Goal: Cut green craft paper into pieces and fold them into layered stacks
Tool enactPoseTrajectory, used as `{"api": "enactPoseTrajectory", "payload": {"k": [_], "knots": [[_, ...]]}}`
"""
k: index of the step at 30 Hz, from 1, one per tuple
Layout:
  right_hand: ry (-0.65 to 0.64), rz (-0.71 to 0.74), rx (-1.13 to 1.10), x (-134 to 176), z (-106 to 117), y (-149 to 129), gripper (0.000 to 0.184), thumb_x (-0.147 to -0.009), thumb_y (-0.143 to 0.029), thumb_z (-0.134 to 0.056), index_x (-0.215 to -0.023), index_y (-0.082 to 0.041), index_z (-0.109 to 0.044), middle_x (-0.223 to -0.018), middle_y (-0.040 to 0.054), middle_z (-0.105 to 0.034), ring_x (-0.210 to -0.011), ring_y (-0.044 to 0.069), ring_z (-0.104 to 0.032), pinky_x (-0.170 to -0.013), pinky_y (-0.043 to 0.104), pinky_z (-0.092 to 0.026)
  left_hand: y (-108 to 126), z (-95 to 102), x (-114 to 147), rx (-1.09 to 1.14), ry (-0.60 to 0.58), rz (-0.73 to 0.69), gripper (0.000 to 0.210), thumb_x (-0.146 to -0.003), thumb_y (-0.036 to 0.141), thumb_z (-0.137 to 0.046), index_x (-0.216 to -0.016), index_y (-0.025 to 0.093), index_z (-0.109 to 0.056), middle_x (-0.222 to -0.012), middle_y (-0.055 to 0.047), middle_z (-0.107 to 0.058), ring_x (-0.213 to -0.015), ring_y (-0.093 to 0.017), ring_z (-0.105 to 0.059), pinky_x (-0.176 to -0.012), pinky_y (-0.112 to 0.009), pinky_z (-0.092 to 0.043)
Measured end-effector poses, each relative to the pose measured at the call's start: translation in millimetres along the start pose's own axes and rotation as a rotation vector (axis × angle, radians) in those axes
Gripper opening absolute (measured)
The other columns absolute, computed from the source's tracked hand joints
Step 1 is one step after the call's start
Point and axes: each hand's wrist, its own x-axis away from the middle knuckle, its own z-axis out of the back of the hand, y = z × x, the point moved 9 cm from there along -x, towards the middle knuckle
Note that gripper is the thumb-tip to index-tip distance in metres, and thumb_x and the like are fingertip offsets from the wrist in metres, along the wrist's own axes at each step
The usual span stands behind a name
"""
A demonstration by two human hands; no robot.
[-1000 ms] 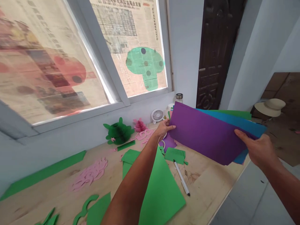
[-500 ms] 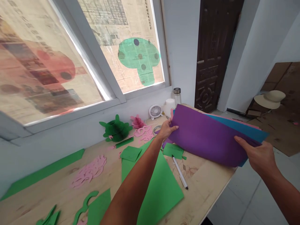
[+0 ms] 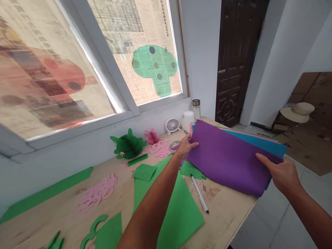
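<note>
Pinching the purple-fronted sheet stack (image 3: pixel 228 159) by its ends, the left hand (image 3: pixel 185 145) and right hand (image 3: pixel 284 174) hold it over the right edge of the surface (image 3: pixel 228 207), seemingly uncut; leftward, pink cutouts (image 3: pixel 103 188) and a green honeycomb ornament (image 3: pixel 128 146) look already shaped.

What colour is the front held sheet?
The front sheet is purple, best seen in the head view.

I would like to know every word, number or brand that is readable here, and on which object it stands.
No text is readable with certainty.
Right window's newspaper: Chinese-looking print, too small and blurred.
Left window's newspaper: vertical characters, too blurred.
Purple sheet, white pen: no lettering visible.
</note>
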Motion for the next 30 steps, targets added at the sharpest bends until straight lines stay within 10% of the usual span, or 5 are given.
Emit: {"api": "enactPoseTrajectory", "payload": {"k": [11, 23, 26, 30], "knots": [[-0.001, -0.183, -0.047, 22, 9, 27, 0.046, -0.061, -0.048, -0.074, -0.092, -0.014, -0.071, -0.080, 0.0101, -0.073, -0.073, 0.030, -0.068, -0.050, 0.034, -0.054, -19, -3.8, 15, -0.022, 0.037, 0.040, 0.052, -0.055, 0.035, -0.081, -0.100, 0.016, -0.063, -0.098, -0.009, -0.071, -0.085, -0.024, -0.067, -0.079, -0.038, -0.052], [-0.144, -0.427, -0.473, -12, -24, 19, 0.038, -0.053, -0.036, -0.082, -0.085, -0.020, -0.068, -0.078, 0.0068, -0.072, -0.062, 0.024, -0.066, -0.054, 0.037, -0.058, 40, -7.7, -12, -0.148, 0.071, 0.096, 0.033, -0.055, 0.027, -0.082, -0.081, 0.014, -0.067, -0.070, -0.005, -0.070, -0.056, -0.018, -0.062, -0.055, -0.030, -0.051], [-0.064, -0.242, -0.424, -18, -6, 2, 0.032, -0.058, -0.039, -0.078, -0.082, -0.021, -0.067, -0.081, 0.0065, -0.072, -0.069, 0.025, -0.067, -0.058, 0.039, -0.059, 53, -12.1, -20, -0.116, 0.076, 0.055, 0.036, -0.055, 0.027, -0.082, -0.085, 0.015, -0.067, -0.074, -0.003, -0.070, -0.060, -0.017, -0.063, -0.059, -0.030, -0.052], [0.038, 0.391, -0.112, -1, 26, -52, 0.013, -0.071, -0.037, -0.070, -0.071, -0.024, -0.069, -0.070, 0.0042, -0.070, -0.081, 0.029, -0.067, -0.065, 0.037, -0.057, 60, -12.0, -33, -0.033, 0.104, -0.016, 0.037, -0.055, 0.026, -0.083, -0.086, 0.016, -0.067, -0.079, -0.001, -0.070, -0.072, -0.016, -0.064, -0.069, -0.029, -0.052]]}}
